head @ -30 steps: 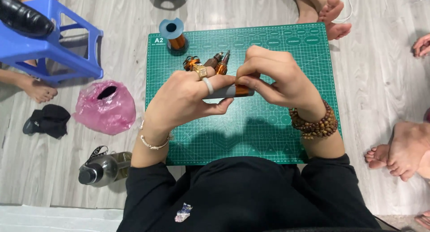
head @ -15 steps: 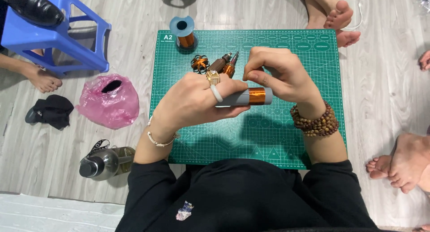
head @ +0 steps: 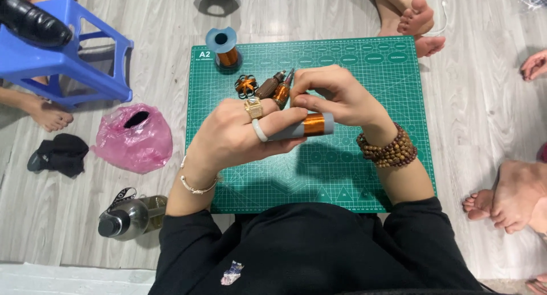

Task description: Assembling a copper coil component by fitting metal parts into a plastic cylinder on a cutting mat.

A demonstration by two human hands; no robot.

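On a pale wood-plank floor lies a green gridded cutting mat (head: 364, 181). Above its middle, the left hand (head: 239, 135) wraps a grey cylinder wound with a copper wire band (head: 305, 126), lying level. The right hand (head: 336, 95) pinches fingertips just above the copper band.

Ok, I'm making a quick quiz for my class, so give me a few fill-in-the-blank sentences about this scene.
1. The left hand holds a grey tube wrapped with a band of ____ wire.
2. The hands work above a ____ cutting mat.
3. Left of the mat lies a crumpled ____ plastic bag.
4. The right hand wears a bracelet of brown ____ at the wrist.

Missing words: copper; green; pink; beads
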